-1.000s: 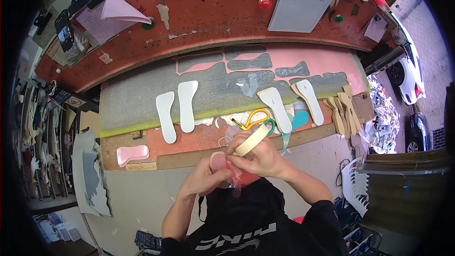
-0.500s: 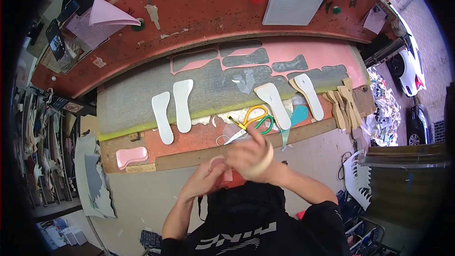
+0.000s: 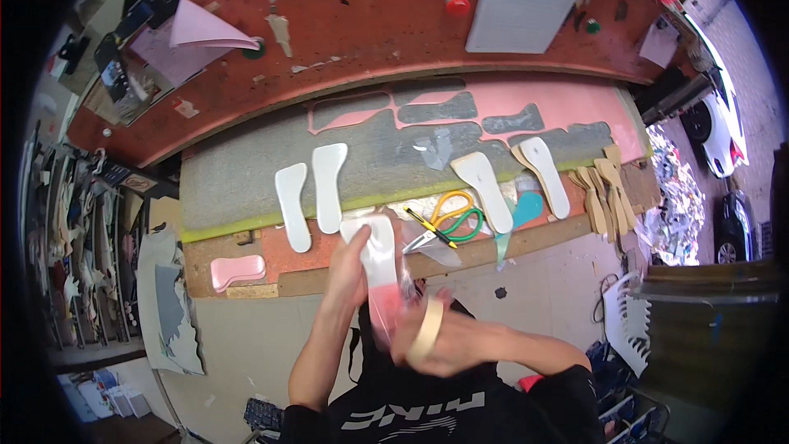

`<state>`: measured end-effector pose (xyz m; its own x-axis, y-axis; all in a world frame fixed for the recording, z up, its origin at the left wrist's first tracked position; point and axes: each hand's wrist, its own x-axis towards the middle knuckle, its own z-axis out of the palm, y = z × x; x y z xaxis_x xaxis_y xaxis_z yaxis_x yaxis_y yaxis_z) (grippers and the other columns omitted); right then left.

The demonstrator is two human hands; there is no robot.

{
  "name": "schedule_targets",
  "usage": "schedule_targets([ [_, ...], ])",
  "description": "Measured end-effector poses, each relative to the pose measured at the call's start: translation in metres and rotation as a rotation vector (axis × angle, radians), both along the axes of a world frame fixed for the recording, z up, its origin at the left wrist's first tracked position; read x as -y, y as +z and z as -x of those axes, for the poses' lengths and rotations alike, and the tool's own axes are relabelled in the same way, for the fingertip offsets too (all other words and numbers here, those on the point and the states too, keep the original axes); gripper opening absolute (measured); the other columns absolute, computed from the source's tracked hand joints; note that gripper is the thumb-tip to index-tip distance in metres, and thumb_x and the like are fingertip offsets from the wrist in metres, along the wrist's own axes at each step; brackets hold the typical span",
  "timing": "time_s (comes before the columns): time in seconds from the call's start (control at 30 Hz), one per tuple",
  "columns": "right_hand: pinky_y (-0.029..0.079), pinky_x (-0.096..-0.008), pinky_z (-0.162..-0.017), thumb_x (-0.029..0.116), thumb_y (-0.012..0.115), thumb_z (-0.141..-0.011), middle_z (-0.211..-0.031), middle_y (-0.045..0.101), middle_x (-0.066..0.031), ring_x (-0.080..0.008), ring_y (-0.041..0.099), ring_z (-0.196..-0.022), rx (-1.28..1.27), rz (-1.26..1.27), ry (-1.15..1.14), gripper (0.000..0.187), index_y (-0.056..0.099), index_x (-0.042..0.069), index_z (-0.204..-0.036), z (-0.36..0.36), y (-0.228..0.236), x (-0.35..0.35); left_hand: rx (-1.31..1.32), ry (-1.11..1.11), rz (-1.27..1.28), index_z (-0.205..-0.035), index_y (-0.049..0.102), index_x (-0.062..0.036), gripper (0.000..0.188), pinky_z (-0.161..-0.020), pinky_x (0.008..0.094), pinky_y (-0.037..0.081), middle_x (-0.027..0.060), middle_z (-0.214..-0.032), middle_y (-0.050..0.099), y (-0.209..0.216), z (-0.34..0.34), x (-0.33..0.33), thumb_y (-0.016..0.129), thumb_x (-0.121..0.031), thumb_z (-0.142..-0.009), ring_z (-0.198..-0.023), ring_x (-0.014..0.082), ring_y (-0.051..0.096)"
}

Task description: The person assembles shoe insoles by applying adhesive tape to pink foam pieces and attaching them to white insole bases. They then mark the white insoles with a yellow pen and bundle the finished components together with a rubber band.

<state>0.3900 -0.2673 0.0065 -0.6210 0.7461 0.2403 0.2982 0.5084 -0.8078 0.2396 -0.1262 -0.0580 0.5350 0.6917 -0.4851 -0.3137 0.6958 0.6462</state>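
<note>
My left hand (image 3: pixel 348 278) grips a paddle-shaped insole piece (image 3: pixel 380 242), thumb on top; its upper part is glossy white and its lower part pink. At its pink end, my right hand (image 3: pixel 448 344) is smeared by motion, and whether its fingers grip the piece cannot be made out. A cream tape roll (image 3: pixel 426 330) is looped around that hand. Clear film shows along the piece's right edge. Just beyond lie scissors (image 3: pixel 460 220) with one yellow and one green handle, and a yellow-black pen-like cutter (image 3: pixel 429 227) across them.
White paddle-shaped pieces (image 3: pixel 329 185) lie on the grey sheet (image 3: pixel 238 173), others (image 3: pixel 485 189) on the right. Tan pieces (image 3: pixel 606 197) are piled at the bench's right end. A pink stack (image 3: pixel 238 271) sits at front left. Behind rises a red panel (image 3: pixel 370 16) with buttons.
My hands have moved apart. The white and pink piece has come into view in my left hand; my right hand has dropped toward my body with the tape roll.
</note>
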Motion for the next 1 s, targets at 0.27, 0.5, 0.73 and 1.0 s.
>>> schedule_targets([
  [0.27,0.047,-0.0476,-0.098,0.015,0.059,-0.092,-0.089,0.067,-0.0114,-0.0312,0.065,-0.087,-0.832,0.199,0.678,0.015,0.066,0.002,-0.092,-0.043,0.104,0.004,-0.365,0.209,-0.498,-0.115,0.063,0.0042,0.029,-0.077,0.0344,0.050,0.0126,-0.101,0.070,-0.075,-0.062,-0.124,0.061,-0.019,-0.097,-0.088,0.0184,0.065],
  [0.5,0.043,-0.0546,-0.102,0.006,0.056,-0.092,-0.090,0.064,-0.0108,-0.0307,0.063,-0.087,-0.785,0.324,0.527,0.007,0.062,0.003,-0.089,-0.039,0.077,0.004,-0.706,0.192,-0.708,-0.119,0.059,0.0044,0.030,-0.084,0.0387,0.049,0.0197,-0.102,0.069,-0.054,-0.059,-0.127,0.055,-0.016,-0.097,-0.093,0.0302,0.066],
  [0.73,0.046,-0.0522,-0.097,0.003,0.058,-0.090,-0.088,0.065,-0.0099,-0.0280,0.064,-0.085,-0.857,0.310,0.372,0.008,0.065,0.003,-0.085,-0.018,0.071,-0.017,-1.017,0.312,-1.142,-0.150,0.041,-0.0062,0.057,-0.107,0.0491,0.035,0.0262,-0.149,0.040,-0.034,-0.081,-0.122,0.052,-0.009,-0.094,-0.132,0.0398,0.043],
  [1.0,0.040,-0.0520,-0.106,0.005,0.066,-0.086,-0.087,0.067,-0.0051,-0.0240,0.067,-0.085,-0.482,0.244,-0.010,0.004,0.066,0.008,-0.084,0.006,0.085,-0.048,-1.061,0.039,-1.290,-0.153,0.032,-0.0017,0.068,-0.115,0.0525,0.026,0.0214,-0.155,0.036,-0.057,-0.073,-0.086,0.059,-0.025,-0.096,-0.145,0.0405,0.029],
])
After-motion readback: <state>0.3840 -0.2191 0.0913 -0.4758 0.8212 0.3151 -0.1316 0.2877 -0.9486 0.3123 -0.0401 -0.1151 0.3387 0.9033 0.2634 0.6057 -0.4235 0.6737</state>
